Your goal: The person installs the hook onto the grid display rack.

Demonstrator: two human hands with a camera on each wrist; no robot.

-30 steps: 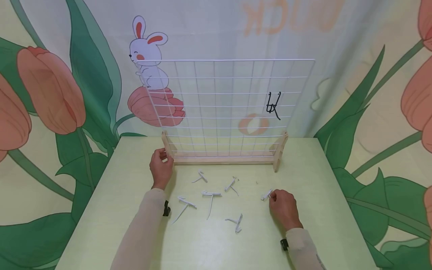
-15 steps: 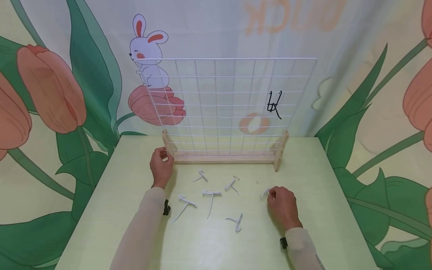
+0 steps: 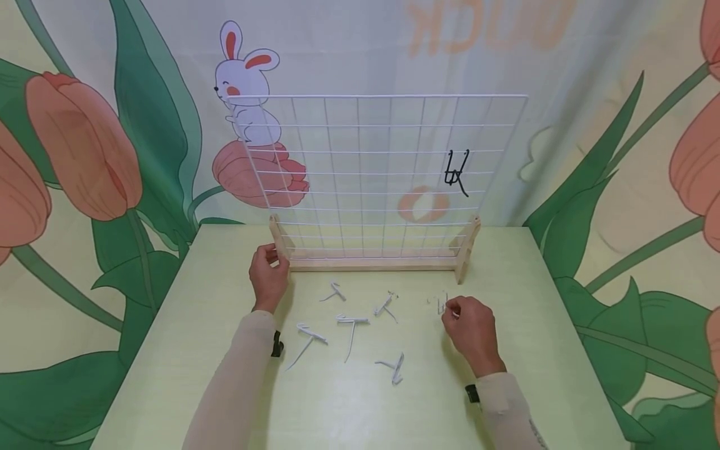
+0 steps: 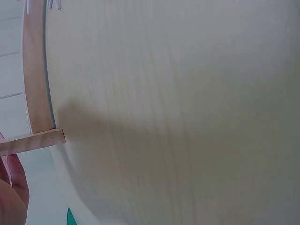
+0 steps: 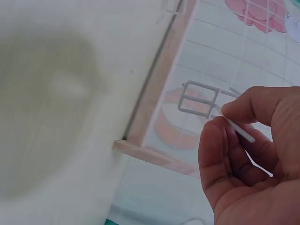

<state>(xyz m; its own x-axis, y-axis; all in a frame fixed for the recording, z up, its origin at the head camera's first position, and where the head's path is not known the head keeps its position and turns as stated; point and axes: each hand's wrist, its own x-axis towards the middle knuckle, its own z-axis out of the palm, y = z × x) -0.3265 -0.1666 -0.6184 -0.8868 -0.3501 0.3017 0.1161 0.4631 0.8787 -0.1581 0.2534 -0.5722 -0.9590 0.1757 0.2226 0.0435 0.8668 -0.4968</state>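
Observation:
A white wire grid rack (image 3: 371, 96) stands upright in a pale wooden base (image 3: 371, 269) at the back of the table. My left hand (image 3: 269, 279) holds the base's left end piece; in the left wrist view a fingertip (image 4: 17, 171) presses against that wooden piece (image 4: 35, 141), most of the hand out of frame. My right hand (image 3: 471, 328) pinches a small white wire hook (image 5: 197, 99) between thumb and fingers, its rectangular frame pointing away from the fingertips. It is raised in front of the rack's right side. A black hook (image 3: 452, 182) hangs on the grid's right part.
Several white hooks lie on the table between my hands, among them one in the middle (image 3: 353, 320), one at left (image 3: 312, 335) and one near the front (image 3: 396, 369). A patterned curtain (image 3: 360, 56) with tulips and a rabbit hangs behind the rack.
My right hand has lifted the white hook and moved it slightly toward the rack, turning it more upright. The left hand stays at the base's left end.

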